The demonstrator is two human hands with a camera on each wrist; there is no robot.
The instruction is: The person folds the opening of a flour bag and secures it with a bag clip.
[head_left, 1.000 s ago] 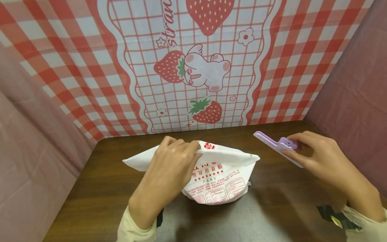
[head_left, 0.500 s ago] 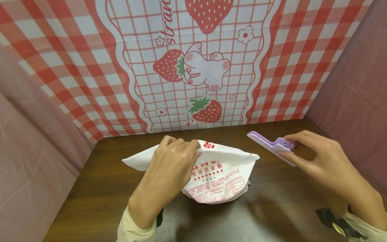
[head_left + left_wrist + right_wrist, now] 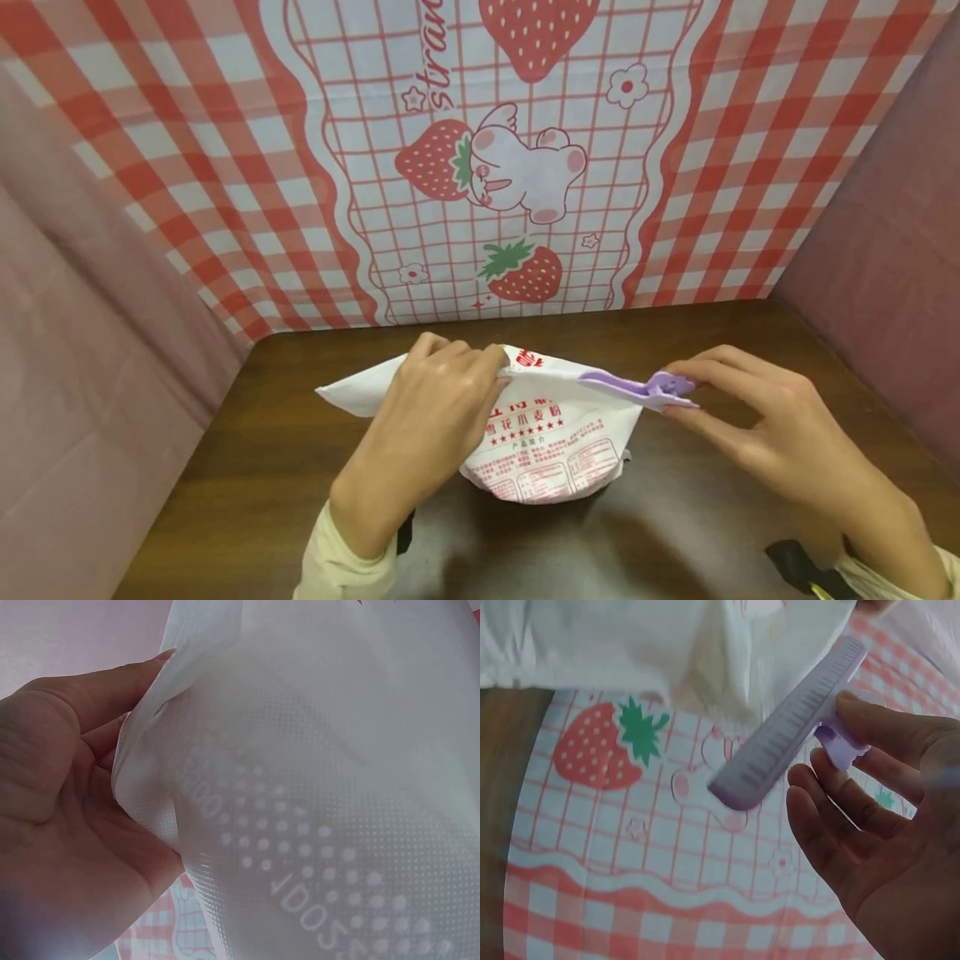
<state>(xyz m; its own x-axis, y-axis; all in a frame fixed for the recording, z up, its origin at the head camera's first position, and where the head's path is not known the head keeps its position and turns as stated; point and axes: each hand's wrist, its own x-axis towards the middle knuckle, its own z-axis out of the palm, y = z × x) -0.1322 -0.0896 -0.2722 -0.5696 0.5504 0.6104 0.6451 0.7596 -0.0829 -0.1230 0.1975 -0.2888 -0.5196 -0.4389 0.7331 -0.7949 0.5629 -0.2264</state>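
Note:
A white flour bag (image 3: pixel 551 437) with red print stands on the table. My left hand (image 3: pixel 438 417) grips its folded top edge; in the left wrist view the thumb and fingers pinch the white woven plastic (image 3: pixel 315 795). My right hand (image 3: pixel 787 433) pinches the handles of a purple bag clip (image 3: pixel 633 387) at the right end of the bag's top. The clip's long bars lie along that corner; whether they touch or straddle the edge, I cannot tell. Ruler-like marks run down one bar of the clip (image 3: pixel 787 724) in the right wrist view.
A dark brown wooden table (image 3: pixel 247 467) carries the bag. Behind it hangs a red-and-white checked cloth (image 3: pixel 525 192) with strawberry prints. Pinkish drapes (image 3: pixel 82 333) close in the left and right sides.
My right hand has moved the purple clip leftward and down, from apart to the flour bag's right top corner. The left hand keeps its grip on the bag. The head view has shifted slightly.

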